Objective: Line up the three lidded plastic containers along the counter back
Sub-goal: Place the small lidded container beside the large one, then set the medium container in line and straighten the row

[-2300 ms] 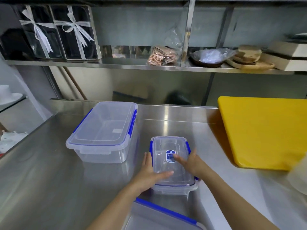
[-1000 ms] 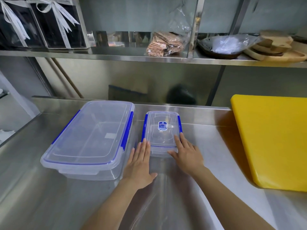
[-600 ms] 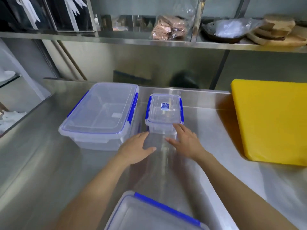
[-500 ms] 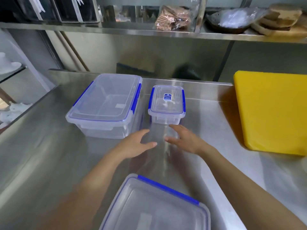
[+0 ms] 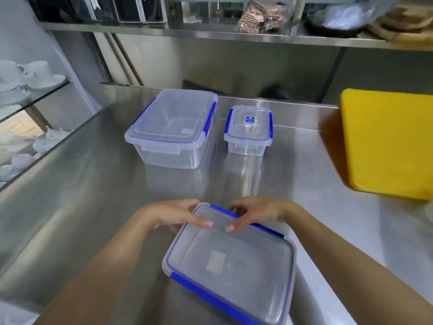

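Three clear plastic containers with blue-clipped lids are on the steel counter [image 5: 93,188]. The large container [image 5: 171,127] stands at the back left. To its right, also at the back, is the small container [image 5: 248,130] with a blue label. The medium container [image 5: 230,261] lies near the front edge, turned at an angle. My left hand [image 5: 173,215] rests on its far left corner, thumb on the lid. My right hand [image 5: 255,212] is on its far edge, fingertips on the lid.
A thick yellow cutting board [image 5: 389,141] lies at the right of the counter. A steel shelf [image 5: 210,35] above the back holds a packet of biscuits [image 5: 262,16] and wooden boards. White crockery [image 5: 21,76] sits on glass shelves to the left.
Both hands drew back from the small container, which stays at the back beside the large one. They now sit on the far edge of the medium container near the front.
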`<state>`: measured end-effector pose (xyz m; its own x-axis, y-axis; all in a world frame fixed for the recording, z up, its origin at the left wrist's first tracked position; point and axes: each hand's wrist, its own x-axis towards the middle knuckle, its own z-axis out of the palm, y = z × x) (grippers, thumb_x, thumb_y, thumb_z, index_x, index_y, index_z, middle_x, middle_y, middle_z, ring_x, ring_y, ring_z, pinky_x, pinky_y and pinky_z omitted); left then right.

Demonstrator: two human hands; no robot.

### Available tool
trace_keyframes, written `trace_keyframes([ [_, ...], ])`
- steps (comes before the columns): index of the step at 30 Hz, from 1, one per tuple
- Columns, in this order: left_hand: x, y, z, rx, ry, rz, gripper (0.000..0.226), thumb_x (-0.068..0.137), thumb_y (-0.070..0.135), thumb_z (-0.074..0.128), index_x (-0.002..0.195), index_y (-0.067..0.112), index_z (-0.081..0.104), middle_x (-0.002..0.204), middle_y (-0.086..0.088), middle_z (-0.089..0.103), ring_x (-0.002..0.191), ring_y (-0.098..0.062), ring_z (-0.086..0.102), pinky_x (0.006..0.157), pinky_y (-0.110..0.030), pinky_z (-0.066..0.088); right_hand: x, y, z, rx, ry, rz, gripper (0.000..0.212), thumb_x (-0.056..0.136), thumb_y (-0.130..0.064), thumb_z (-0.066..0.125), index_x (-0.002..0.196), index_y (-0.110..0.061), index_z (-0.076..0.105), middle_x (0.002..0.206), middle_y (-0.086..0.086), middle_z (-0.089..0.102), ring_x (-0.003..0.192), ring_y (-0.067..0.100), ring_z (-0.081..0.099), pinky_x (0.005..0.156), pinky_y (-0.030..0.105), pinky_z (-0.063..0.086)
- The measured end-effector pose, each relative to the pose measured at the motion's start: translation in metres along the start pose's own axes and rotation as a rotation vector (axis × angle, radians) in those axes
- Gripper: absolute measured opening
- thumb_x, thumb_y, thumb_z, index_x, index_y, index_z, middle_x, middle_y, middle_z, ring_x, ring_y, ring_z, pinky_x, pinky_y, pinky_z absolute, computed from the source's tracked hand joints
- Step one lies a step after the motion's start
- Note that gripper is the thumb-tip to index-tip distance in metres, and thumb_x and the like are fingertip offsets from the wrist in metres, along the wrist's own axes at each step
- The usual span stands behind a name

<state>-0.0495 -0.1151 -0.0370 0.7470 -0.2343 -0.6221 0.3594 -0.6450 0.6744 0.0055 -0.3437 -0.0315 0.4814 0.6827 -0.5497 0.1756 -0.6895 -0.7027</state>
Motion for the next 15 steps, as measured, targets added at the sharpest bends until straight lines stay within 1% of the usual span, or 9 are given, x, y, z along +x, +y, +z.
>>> trace_keyframes([
  [2, 0.001, -0.004, 0.003, -0.036, 0.029, 0.023, 0.067, 0.045, 0.057, 0.079, 0.099, 0.023, 0.057, 0.099, 0.003, 0.067, 0.094, -0.015, 0.067, 0.081, -0.035, 0.053, 0.0, 0.001, 0.003, 0.02, 0.001, -0.015, 0.037, 0.071, -0.047, 0.072, 0.101, -0.027, 0.06, 0.094, -0.006, 0.066, 0.088, 0.014, 0.064, 0.077, 0.025, 0.05],
  [4, 0.003, -0.007, 0.006, -0.087, 0.05, 0.047, 0.065, 0.044, 0.055, 0.081, 0.093, 0.02, 0.057, 0.092, 0.002, 0.065, 0.083, -0.013, 0.064, 0.072, -0.031, 0.05, -0.003, 0.002, 0.005, 0.04, 0.01, -0.029, 0.029, 0.072, -0.045, 0.071, 0.093, -0.029, 0.06, 0.088, -0.009, 0.065, 0.082, 0.012, 0.064, 0.072, 0.023, 0.049],
  [6, 0.007, -0.007, 0.008, -0.143, 0.1, 0.082, 0.061, 0.046, 0.054, 0.081, 0.091, 0.021, 0.056, 0.089, 0.003, 0.065, 0.079, -0.011, 0.063, 0.071, -0.027, 0.048, -0.005, 0.006, 0.005, 0.076, 0.04, -0.031, 0.028, 0.074, -0.045, 0.07, 0.094, -0.027, 0.061, 0.088, -0.008, 0.066, 0.08, 0.011, 0.065, 0.069, 0.022, 0.05],
  [7, 0.01, -0.007, 0.01, -0.16, 0.153, 0.098, 0.058, 0.049, 0.053, 0.082, 0.09, 0.021, 0.056, 0.088, 0.003, 0.065, 0.076, -0.01, 0.062, 0.071, -0.026, 0.048, -0.005, 0.009, 0.004, 0.106, 0.07, -0.028, 0.031, 0.074, -0.044, 0.07, 0.096, -0.025, 0.061, 0.091, -0.005, 0.068, 0.082, 0.013, 0.066, 0.071, 0.024, 0.053],
  [9, 0.019, 0.0, 0.014, -0.166, 0.302, 0.128, 0.045, 0.062, 0.048, 0.08, 0.089, 0.022, 0.055, 0.086, 0.005, 0.062, 0.07, -0.004, 0.06, 0.066, -0.02, 0.047, -0.004, 0.016, 0.002, 0.177, 0.171, -0.018, 0.038, 0.073, -0.045, 0.07, 0.1, -0.019, 0.063, 0.098, 0.004, 0.069, 0.087, 0.021, 0.067, 0.079, 0.033, 0.056],
  [10, 0.025, 0.005, 0.016, -0.141, 0.387, 0.142, 0.039, 0.068, 0.045, 0.076, 0.09, 0.022, 0.054, 0.088, 0.005, 0.061, 0.071, -0.003, 0.06, 0.066, -0.021, 0.047, -0.004, 0.02, 0.001, 0.209, 0.241, -0.012, 0.039, 0.073, -0.046, 0.07, 0.099, -0.018, 0.063, 0.097, 0.006, 0.069, 0.086, 0.021, 0.067, 0.079, 0.034, 0.056],
  [12, 0.035, 0.018, 0.02, -0.049, 0.533, 0.181, 0.034, 0.077, 0.042, 0.069, 0.098, 0.021, 0.053, 0.101, 0.001, 0.061, 0.088, -0.011, 0.06, 0.082, -0.032, 0.049, -0.003, 0.027, -0.003, 0.273, 0.382, 0.003, 0.036, 0.073, -0.047, 0.069, 0.092, -0.018, 0.064, 0.088, 0.002, 0.068, 0.076, 0.015, 0.067, 0.069, 0.027, 0.054],
  [13, 0.038, 0.024, 0.022, 0.015, 0.595, 0.199, 0.035, 0.079, 0.04, 0.066, 0.104, 0.019, 0.053, 0.109, -0.002, 0.061, 0.099, -0.018, 0.058, 0.09, -0.037, 0.046, -0.001, 0.031, -0.005, 0.313, 0.438, 0.012, 0.033, 0.073, -0.046, 0.07, 0.089, -0.018, 0.064, 0.083, 0.0, 0.068, 0.07, 0.011, 0.066, 0.064, 0.024, 0.053],
  [15, 0.043, 0.034, 0.023, 0.191, 0.731, 0.227, 0.042, 0.082, 0.038, 0.063, 0.116, 0.016, 0.05, 0.122, -0.005, 0.056, 0.115, -0.025, 0.049, 0.099, -0.037, 0.036, 0.001, 0.036, -0.009, 0.395, 0.54, 0.03, 0.029, 0.074, -0.043, 0.07, 0.084, -0.016, 0.064, 0.077, 0.0, 0.068, 0.062, 0.008, 0.065, 0.059, 0.021, 0.052],
])
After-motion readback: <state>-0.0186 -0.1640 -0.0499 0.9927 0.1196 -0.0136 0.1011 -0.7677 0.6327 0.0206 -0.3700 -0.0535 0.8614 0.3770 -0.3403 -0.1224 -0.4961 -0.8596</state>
